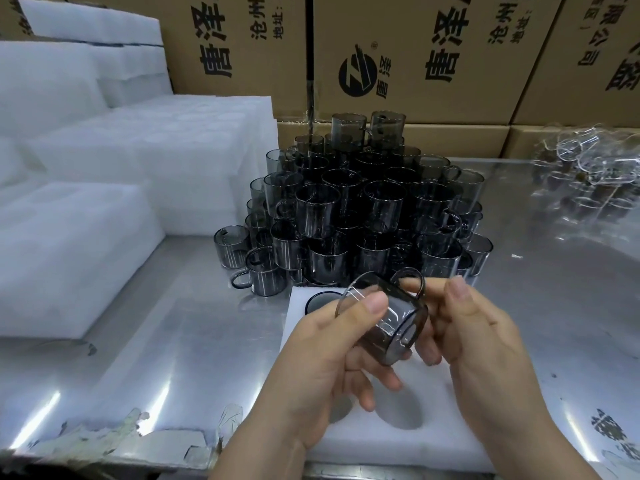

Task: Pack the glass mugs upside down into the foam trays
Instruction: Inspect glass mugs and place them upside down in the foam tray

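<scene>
You're holding smoky mug (391, 320) tilted above foam tray (433, 441). Left hand (332, 344) fingers curling round rim end, right hand (478, 341) fingers curling round handle side. Mug pile (363, 209) standing behind tray.

Bare left hand (325, 362), right hand (481, 341)

Left hand (322, 358), right hand (478, 341) and their glass mug (391, 327) hide much of the foam tray (398, 445). Far-right clear glassware (585, 161) blurs together.
</scene>
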